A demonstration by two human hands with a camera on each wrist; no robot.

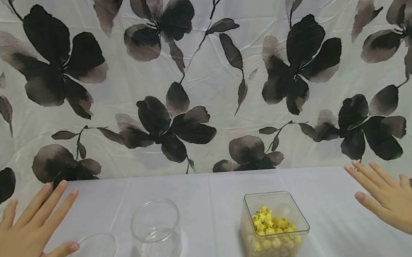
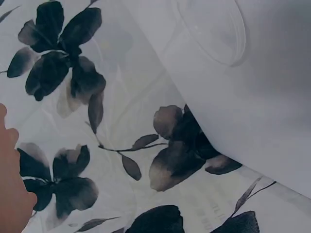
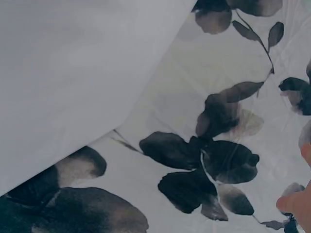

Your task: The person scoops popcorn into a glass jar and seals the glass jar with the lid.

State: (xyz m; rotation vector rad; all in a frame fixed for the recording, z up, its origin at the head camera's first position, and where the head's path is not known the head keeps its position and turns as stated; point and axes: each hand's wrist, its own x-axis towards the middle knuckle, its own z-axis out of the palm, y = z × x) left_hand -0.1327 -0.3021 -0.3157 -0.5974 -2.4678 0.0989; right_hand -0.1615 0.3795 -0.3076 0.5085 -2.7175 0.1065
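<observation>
My left hand (image 1: 34, 238) is spread with straight fingers at the left of the head view, holding nothing. It is nearest to a clear round lid (image 1: 91, 256), which lies flat on the table and shows in part in the left wrist view (image 2: 238, 29). Right of the lid stands a clear round jar (image 1: 157, 234) with nothing in it. A clear square container (image 1: 273, 250), its top uncovered, holds yellow popcorn (image 1: 271, 226). Over the table's right edge my right hand (image 1: 393, 199) extends straight fingers, apart from every object.
A white cloth covers the table (image 1: 202, 216). Behind it and around its sides hangs a white curtain (image 1: 223, 82) with dark flowers. The table's corner (image 3: 121, 121) shows in the right wrist view.
</observation>
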